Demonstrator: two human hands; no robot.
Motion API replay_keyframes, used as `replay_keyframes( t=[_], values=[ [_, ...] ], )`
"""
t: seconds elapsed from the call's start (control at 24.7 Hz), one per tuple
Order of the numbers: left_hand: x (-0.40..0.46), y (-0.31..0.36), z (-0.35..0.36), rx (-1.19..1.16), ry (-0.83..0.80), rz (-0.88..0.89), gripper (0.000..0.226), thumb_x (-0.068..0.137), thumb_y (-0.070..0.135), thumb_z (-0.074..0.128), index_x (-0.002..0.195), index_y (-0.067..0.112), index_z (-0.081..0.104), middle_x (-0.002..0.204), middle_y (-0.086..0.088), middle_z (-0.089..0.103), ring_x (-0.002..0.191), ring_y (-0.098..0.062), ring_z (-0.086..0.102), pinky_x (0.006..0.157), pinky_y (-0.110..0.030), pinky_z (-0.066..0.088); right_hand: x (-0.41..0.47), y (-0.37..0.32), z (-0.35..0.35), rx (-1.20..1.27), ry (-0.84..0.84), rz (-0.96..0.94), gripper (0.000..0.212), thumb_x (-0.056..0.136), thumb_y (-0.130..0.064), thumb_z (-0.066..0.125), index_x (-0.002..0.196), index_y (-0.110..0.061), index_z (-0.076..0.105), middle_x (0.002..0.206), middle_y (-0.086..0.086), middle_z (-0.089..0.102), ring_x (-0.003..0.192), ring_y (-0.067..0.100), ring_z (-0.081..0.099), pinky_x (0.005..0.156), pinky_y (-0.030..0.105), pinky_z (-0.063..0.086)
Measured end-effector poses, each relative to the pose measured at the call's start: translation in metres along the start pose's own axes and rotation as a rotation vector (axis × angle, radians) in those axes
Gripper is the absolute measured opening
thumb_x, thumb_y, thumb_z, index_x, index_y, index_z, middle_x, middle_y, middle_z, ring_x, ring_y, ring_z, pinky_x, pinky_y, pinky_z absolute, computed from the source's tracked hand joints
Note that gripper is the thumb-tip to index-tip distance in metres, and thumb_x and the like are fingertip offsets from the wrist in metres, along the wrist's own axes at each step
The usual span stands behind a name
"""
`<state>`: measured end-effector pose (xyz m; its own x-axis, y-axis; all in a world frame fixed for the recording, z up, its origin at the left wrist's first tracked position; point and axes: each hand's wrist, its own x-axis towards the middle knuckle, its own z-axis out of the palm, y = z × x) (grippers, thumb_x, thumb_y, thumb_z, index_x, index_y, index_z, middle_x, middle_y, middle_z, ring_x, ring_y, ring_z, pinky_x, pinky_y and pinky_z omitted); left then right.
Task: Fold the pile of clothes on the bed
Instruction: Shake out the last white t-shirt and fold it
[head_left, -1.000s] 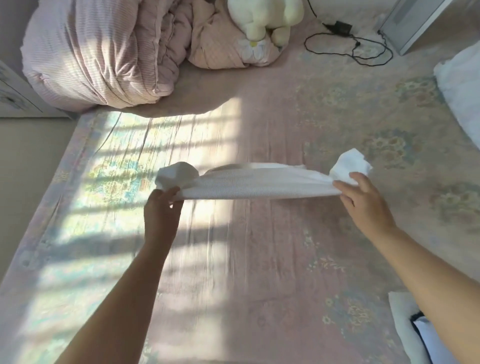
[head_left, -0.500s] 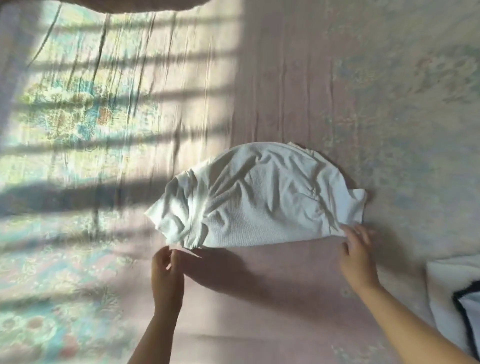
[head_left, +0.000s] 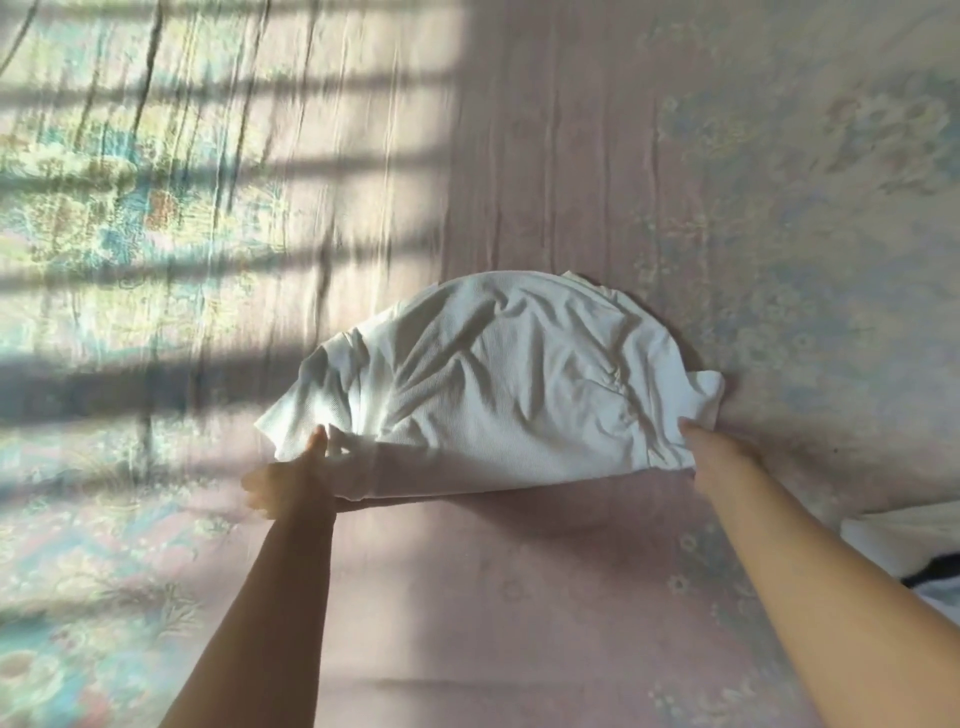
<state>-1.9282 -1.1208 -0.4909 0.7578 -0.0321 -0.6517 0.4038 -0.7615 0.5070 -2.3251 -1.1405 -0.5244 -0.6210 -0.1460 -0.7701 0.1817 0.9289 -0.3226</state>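
Observation:
A white ribbed garment (head_left: 498, 384) lies rumpled in a rounded heap on the pink patterned bed sheet (head_left: 519, 613), its near edge lifted. My left hand (head_left: 296, 478) grips the garment's near left edge, fingers partly under the cloth. My right hand (head_left: 701, 447) holds the near right corner, most of the hand hidden under the fabric.
Striped sunlight falls over the left part of the sheet. More white clothing with a dark piece (head_left: 924, 556) lies at the right edge, close to my right forearm.
The garment went from stretched in the air to lying on the sheet. Both hands have moved in and taken its near edge, lifting it slightly. The camera has tilted down.

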Motion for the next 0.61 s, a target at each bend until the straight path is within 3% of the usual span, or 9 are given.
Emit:
replay_keyframes(
  t=[0.04, 0.08, 0.16, 0.24, 0.28, 0.45, 0.53, 0.57, 0.61],
  values=[
    [-0.003, 0.007, -0.003, -0.025, -0.008, -0.057, 0.077, 0.083, 0.039, 0.068, 0.142, 0.005, 0.03, 0.134, -0.012, 0.042, 0.128, -0.024, 0.044, 0.101, -0.03, 0.041, -0.004, -0.004, -0.001, 0.087, -0.081, 0.055, 0.059, 0.089, -0.03, 0.063, 0.137, -0.002, 0.042, 0.13, 0.009, 0.05, 0.118, 0.025, 0.05, 0.082, 0.031, 0.046],
    [-0.002, 0.007, -0.008, 0.207, -0.074, -0.004, 0.069, 0.088, 0.033, 0.063, 0.143, 0.01, 0.03, 0.137, -0.008, 0.044, 0.126, -0.021, 0.046, 0.098, -0.027, 0.041, -0.008, -0.007, -0.001, 0.115, -0.109, 0.055, 0.055, 0.09, -0.027, 0.063, 0.135, -0.002, 0.044, 0.128, 0.01, 0.051, 0.114, 0.024, 0.051, 0.078, 0.029, 0.046],
    [-0.002, 0.017, -0.008, 0.072, -0.272, -0.012, 0.041, 0.09, 0.013, 0.062, 0.128, 0.011, 0.049, 0.127, -0.012, 0.055, 0.117, -0.029, 0.055, 0.091, -0.034, 0.047, -0.021, -0.015, 0.001, 0.161, -0.089, -0.135, 0.037, 0.089, -0.017, 0.063, 0.123, -0.004, 0.054, 0.121, 0.01, 0.057, 0.108, 0.023, 0.057, 0.071, 0.024, 0.047],
    [-0.029, 0.023, -0.01, 0.054, -0.369, 0.301, 0.022, 0.084, 0.004, 0.065, 0.104, 0.008, 0.057, 0.096, -0.007, 0.064, 0.102, -0.035, 0.063, 0.076, -0.038, 0.053, -0.052, -0.019, 0.006, 0.116, -0.049, -0.536, 0.019, 0.088, -0.009, 0.059, 0.106, -0.012, 0.059, 0.105, 0.005, 0.065, 0.089, 0.007, 0.062, 0.06, 0.014, 0.046],
    [-0.043, 0.024, -0.002, 0.189, -0.392, 0.495, 0.022, 0.083, 0.008, 0.065, 0.103, 0.008, 0.056, 0.088, -0.003, 0.063, 0.095, -0.033, 0.065, 0.07, -0.036, 0.054, -0.072, -0.019, 0.012, 0.041, -0.085, -0.717, 0.016, 0.088, -0.009, 0.057, 0.102, -0.016, 0.058, 0.096, -0.001, 0.064, 0.079, -0.001, 0.06, 0.058, 0.01, 0.044],
    [-0.091, 0.003, 0.031, 0.725, -0.66, 1.089, 0.04, 0.089, 0.039, 0.06, 0.121, 0.018, 0.052, 0.112, 0.001, 0.053, 0.094, -0.018, 0.059, 0.071, -0.041, 0.055, -0.111, 0.002, 0.044, -0.443, -0.436, -0.976, 0.018, 0.092, -0.019, 0.059, 0.108, -0.018, 0.051, 0.081, -0.003, 0.047, 0.072, 0.012, 0.048, 0.06, 0.009, 0.037],
    [-0.086, -0.006, 0.032, 0.808, -0.522, 1.215, 0.046, 0.092, 0.044, 0.052, 0.131, 0.019, 0.049, 0.124, -0.003, 0.049, 0.107, -0.022, 0.056, 0.077, -0.041, 0.052, -0.108, 0.008, 0.044, -0.653, -0.321, -1.052, 0.031, 0.095, -0.029, 0.052, 0.121, -0.012, 0.051, 0.103, 0.002, 0.05, 0.089, 0.017, 0.052, 0.07, 0.015, 0.036],
    [-0.078, -0.012, 0.03, 0.841, -0.445, 1.302, 0.05, 0.094, 0.041, 0.049, 0.138, 0.017, 0.044, 0.135, -0.008, 0.046, 0.12, -0.028, 0.049, 0.085, -0.043, 0.049, -0.101, 0.012, 0.041, -0.79, -0.205, -1.138, 0.041, 0.098, -0.031, 0.047, 0.134, -0.012, 0.044, 0.125, 0.005, 0.047, 0.111, 0.021, 0.049, 0.083, 0.021, 0.036],
    [-0.069, -0.019, 0.027, 0.945, -0.401, 1.438, 0.056, 0.096, 0.038, 0.047, 0.146, 0.016, 0.034, 0.148, -0.011, 0.035, 0.135, -0.033, 0.036, 0.098, -0.046, 0.041, -0.093, 0.015, 0.039, -0.971, -0.134, -1.211, 0.051, 0.1, -0.033, 0.04, 0.145, -0.013, 0.03, 0.147, 0.007, 0.03, 0.134, 0.022, 0.032, 0.101, 0.028, 0.028]
  ],
)
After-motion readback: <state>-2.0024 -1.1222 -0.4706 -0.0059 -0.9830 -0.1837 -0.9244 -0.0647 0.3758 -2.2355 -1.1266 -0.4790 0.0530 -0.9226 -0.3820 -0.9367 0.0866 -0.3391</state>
